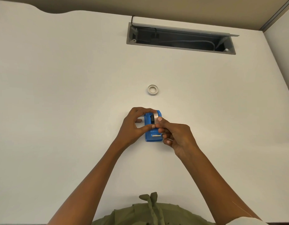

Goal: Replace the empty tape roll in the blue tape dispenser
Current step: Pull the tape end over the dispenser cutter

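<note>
Blue tape dispenser on the white desk

Blue tape dispenser (pixel 153 127) is sitting on the desk (pixel 59 95). Your left hand (pixel 134 125) and right hand (pixel 176 137) are both pinching the tape roll (pixel 156 117) inside it. Farther back, the empty ring (pixel 152 90) is lying alone.

Surface: a white desk (pixel 75 95), plain and matte, with a curved far edge at the upper left.
Built-in opening: a grey-framed cable tray (pixel 181 38) set into the desk near its far edge, lid raised, dark cables inside.
Near the centre: a small empty tape roll (pixel 153 90) lies flat on the desk, hole facing up, apart from everything else.
Closer to the person: the blue tape dispenser (pixel 152 132) stands on the desk, just nearer than the empty roll, its cutter end pointing toward the person, a tape roll (pixel 156 117) seated in its far end.
</note>
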The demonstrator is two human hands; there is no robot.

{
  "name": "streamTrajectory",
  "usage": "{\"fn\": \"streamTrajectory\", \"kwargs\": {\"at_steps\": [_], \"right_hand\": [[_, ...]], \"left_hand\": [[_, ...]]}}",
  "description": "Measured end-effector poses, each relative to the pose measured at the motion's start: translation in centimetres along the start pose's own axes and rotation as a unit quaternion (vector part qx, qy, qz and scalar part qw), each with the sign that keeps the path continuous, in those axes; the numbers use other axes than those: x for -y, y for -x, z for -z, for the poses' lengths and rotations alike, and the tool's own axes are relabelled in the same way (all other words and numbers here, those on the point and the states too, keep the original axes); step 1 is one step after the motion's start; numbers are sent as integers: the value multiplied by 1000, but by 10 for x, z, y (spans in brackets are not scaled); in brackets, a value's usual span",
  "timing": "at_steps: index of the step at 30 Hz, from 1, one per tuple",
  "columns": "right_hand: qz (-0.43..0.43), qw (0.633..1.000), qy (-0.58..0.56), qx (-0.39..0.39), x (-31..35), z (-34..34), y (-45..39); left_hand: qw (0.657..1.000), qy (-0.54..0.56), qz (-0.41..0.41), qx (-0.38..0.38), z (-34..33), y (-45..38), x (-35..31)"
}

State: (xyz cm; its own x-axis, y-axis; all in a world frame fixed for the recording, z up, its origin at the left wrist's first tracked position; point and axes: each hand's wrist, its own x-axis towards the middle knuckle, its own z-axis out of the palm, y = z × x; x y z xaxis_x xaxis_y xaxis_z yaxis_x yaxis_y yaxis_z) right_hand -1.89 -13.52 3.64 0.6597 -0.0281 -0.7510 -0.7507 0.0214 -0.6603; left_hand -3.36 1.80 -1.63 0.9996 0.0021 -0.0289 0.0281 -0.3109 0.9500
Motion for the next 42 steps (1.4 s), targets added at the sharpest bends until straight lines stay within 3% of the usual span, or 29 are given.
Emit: {"fn": "streamTrajectory", "kwargs": {"at_steps": [14, 33, 42], "right_hand": [[-12, 1000, -20, -15, -8, -1, -3], [18, 994, -5, -105, -10, -20, 10], [19, 995, -8, -97, -11, -20, 14]], "left_hand": [[1000, 7, 5, 1, 1, -4, 7], [1000, 17, 2, 1, -2, -1, 6], [1000, 17, 5, -2, -6, 0, 4]]}}
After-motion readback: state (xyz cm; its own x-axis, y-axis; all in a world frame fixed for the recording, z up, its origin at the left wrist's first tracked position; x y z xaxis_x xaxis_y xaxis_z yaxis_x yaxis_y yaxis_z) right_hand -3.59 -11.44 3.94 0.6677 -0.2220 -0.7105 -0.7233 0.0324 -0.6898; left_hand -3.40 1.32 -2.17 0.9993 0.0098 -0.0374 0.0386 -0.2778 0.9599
